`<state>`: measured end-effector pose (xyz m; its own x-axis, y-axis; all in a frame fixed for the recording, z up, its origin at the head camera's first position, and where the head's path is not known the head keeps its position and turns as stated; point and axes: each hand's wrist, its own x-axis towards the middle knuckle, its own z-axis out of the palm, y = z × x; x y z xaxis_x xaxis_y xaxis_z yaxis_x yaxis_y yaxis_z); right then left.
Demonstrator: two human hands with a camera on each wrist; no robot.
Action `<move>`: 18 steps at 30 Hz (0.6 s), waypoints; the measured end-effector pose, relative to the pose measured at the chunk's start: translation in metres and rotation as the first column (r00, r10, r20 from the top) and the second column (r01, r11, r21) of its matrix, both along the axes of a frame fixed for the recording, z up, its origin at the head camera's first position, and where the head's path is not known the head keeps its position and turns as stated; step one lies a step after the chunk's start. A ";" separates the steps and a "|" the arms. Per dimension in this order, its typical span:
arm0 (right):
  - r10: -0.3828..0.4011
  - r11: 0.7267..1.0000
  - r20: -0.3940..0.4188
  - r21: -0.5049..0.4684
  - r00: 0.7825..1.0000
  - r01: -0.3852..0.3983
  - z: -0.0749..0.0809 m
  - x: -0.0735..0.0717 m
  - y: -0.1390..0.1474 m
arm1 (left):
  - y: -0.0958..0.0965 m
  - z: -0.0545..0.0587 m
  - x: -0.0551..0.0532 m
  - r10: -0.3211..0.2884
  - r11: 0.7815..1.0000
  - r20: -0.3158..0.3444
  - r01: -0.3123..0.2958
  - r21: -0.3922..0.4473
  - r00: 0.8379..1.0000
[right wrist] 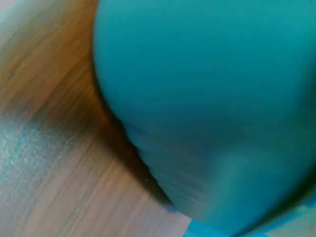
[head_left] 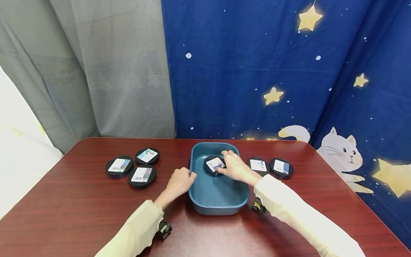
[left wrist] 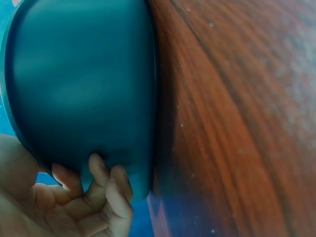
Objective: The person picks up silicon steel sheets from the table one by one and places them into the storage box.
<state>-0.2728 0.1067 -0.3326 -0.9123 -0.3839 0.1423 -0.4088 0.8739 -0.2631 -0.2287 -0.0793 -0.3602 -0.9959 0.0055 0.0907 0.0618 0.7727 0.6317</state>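
On the table stands a blue plastic bin [head_left: 218, 207]. At its left rim my left hand [head_left: 179, 180] grips the wall; in the left wrist view the fingers [left wrist: 116, 190] bend against the outer wall. A flat round black case [head_left: 209, 171] with a white barcode label lies inside the bin, toward the far end. Over its right side reaches my right hand [head_left: 237, 167], thumb overlapping the case and the other fingers stretched past its edge. The right wrist view is blurred and shows the bin's outer wall [right wrist: 197, 98], not the hand.
Left of the bin lie three similar round black cases [head_left: 142, 175] with labels facing up. Two more cases [head_left: 281, 167] lie close to its right side. The reddish wooden table [head_left: 96, 214] ends at the back against grey and blue curtains [head_left: 224, 89].
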 end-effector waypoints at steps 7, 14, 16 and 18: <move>0.030 0.993 -0.152 -0.112 0.988 -0.047 0.011 0.010 0.013 | 0.001 0.000 -0.002 0.007 1.000 0.015 -0.007 -0.004 1.000; 0.027 0.975 -0.262 -0.208 0.965 -0.084 0.020 0.014 0.032 | 0.000 0.000 -0.003 0.016 1.000 0.025 -0.015 -0.016 1.000; 0.040 0.971 -0.271 -0.215 0.962 -0.101 0.021 0.013 0.039 | 0.000 0.000 -0.003 0.019 1.000 0.031 -0.019 -0.020 0.999; 0.056 0.968 -0.276 -0.221 0.960 -0.120 0.020 0.013 0.046 | 0.000 0.000 -0.002 0.018 1.000 0.037 -0.018 -0.021 0.999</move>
<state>-0.2599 0.1526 -0.3126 -0.7930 -0.3879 0.4697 -0.5643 0.7584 -0.3263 -0.2311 -0.0791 -0.3607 -0.9985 -0.0111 0.0539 0.0246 0.7862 0.6174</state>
